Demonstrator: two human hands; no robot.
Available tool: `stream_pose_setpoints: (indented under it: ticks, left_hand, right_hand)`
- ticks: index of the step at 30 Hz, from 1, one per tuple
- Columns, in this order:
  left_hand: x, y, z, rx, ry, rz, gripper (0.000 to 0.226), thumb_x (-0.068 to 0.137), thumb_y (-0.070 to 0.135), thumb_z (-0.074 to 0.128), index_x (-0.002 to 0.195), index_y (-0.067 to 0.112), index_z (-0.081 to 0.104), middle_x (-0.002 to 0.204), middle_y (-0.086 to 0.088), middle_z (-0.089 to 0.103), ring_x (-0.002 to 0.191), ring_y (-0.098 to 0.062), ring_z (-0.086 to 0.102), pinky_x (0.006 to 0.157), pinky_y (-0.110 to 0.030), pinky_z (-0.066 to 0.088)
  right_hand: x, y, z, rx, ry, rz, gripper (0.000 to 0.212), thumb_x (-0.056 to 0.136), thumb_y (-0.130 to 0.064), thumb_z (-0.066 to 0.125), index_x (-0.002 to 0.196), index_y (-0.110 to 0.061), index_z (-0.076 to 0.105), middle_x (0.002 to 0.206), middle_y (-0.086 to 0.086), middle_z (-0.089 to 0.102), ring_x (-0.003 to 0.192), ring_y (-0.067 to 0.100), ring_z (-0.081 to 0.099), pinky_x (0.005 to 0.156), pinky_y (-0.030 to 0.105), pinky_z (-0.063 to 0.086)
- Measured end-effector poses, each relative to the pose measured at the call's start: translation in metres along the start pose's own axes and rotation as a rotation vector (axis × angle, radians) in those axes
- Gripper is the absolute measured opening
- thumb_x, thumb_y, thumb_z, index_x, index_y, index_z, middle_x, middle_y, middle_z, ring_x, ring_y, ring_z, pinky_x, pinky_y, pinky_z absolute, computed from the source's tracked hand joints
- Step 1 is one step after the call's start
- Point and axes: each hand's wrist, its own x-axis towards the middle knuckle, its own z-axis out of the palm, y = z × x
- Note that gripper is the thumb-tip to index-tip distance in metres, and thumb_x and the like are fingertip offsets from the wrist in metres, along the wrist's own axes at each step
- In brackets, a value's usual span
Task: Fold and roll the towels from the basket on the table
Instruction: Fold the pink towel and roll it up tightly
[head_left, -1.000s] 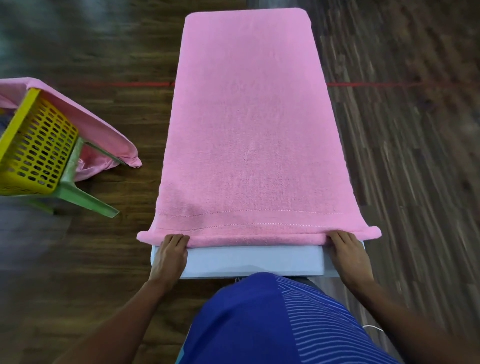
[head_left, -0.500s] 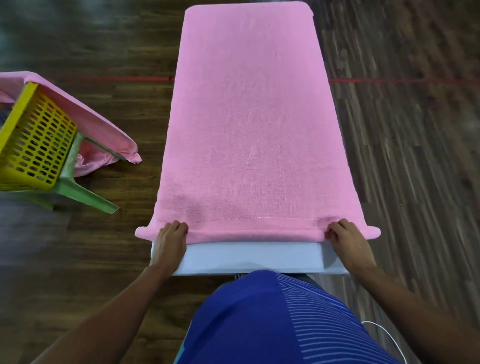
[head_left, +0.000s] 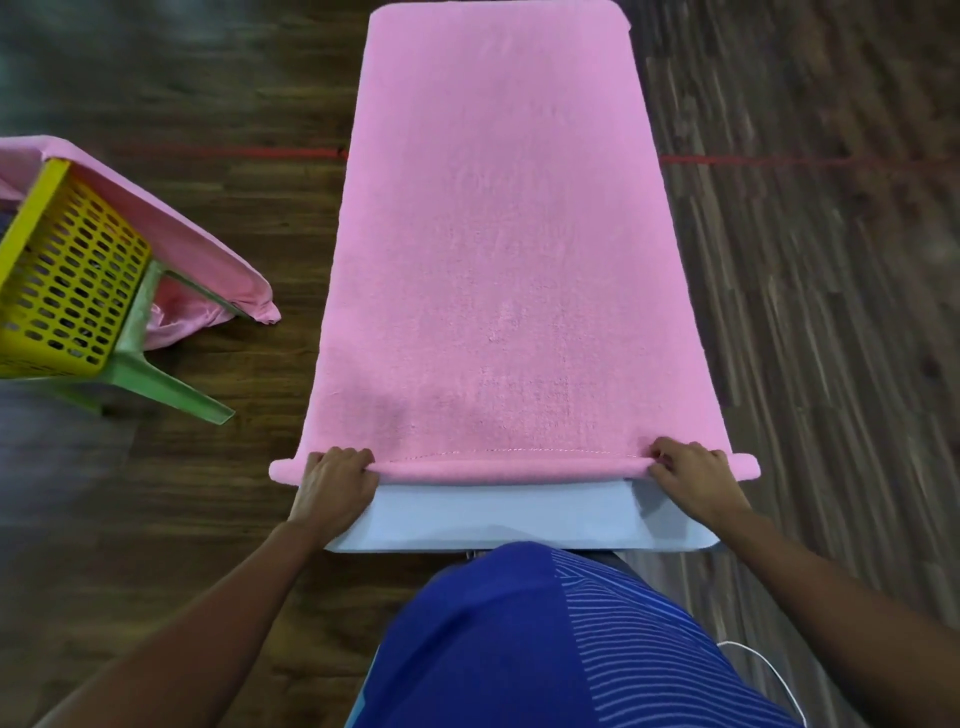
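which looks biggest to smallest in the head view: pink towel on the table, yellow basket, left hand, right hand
1. pink towel, by far
2. yellow basket, cut off at the frame's edge
3. left hand and right hand look alike, so unranked

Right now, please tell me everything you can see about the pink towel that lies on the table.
The pink towel is a plain terry-looking cloth, lying flat lengthwise and covering nearly the whole pale table. Its near end, with a stitched hem line, is rolled into a thin tube that sticks out past both table sides. The left hand and the right hand grip that roll near its ends.
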Motion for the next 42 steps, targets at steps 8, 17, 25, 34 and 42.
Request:
stream_pose_setpoints:
  ticks: [8,17,25,34,42]
  left_hand:
    - [0.001,0.005,0.011,-0.001,0.169,0.027,0.024,0.073,-0.005,0.067,0.096,0.003,0.064,0.091,-0.013,0.062,0.083,-0.032,0.055,0.07,-0.046,0.047]
    - [0.007,0.007,0.005,-0.019,0.07,0.032,0.02,0.072,-0.003,0.07,0.091,0.003,0.068,0.087,-0.013,0.067,0.08,-0.032,0.059,0.072,-0.044,0.05]
    - [0.01,0.0,-0.005,-0.078,-0.013,-0.051,0.014,0.08,0.026,0.048,0.088,0.017,0.056,0.077,-0.003,0.062,0.072,-0.025,0.052,0.07,-0.036,0.033]
    - [-0.012,0.001,0.02,0.04,0.197,0.024,0.043,0.066,-0.003,0.071,0.108,0.002,0.063,0.104,-0.015,0.063,0.095,-0.032,0.056,0.079,-0.047,0.049]
    - [0.005,-0.004,0.008,0.022,0.132,0.026,0.021,0.078,0.01,0.059,0.096,0.007,0.069,0.095,-0.009,0.069,0.09,-0.029,0.061,0.091,-0.046,0.047]
  right_hand:
    - [-0.003,-0.007,0.018,-0.045,0.228,-0.179,0.032,0.065,0.008,0.069,0.093,-0.005,0.061,0.092,0.013,0.06,0.076,0.03,0.05,0.066,0.041,0.042]
    - [-0.01,-0.01,0.023,-0.041,0.268,-0.104,0.016,0.083,-0.007,0.061,0.098,-0.009,0.064,0.096,0.009,0.067,0.086,0.032,0.059,0.077,0.043,0.046]
    - [0.005,-0.011,-0.004,-0.003,-0.054,0.047,0.018,0.083,-0.026,0.061,0.1,-0.025,0.069,0.101,0.004,0.066,0.093,0.029,0.055,0.08,0.04,0.037]
    - [-0.016,-0.014,0.027,-0.002,0.232,-0.094,0.042,0.066,0.003,0.072,0.106,-0.002,0.061,0.104,0.015,0.062,0.088,0.033,0.056,0.075,0.044,0.049]
    - [-0.001,-0.013,0.009,-0.065,0.218,-0.087,0.018,0.083,-0.015,0.063,0.1,-0.016,0.069,0.095,0.003,0.069,0.088,0.029,0.059,0.079,0.041,0.04]
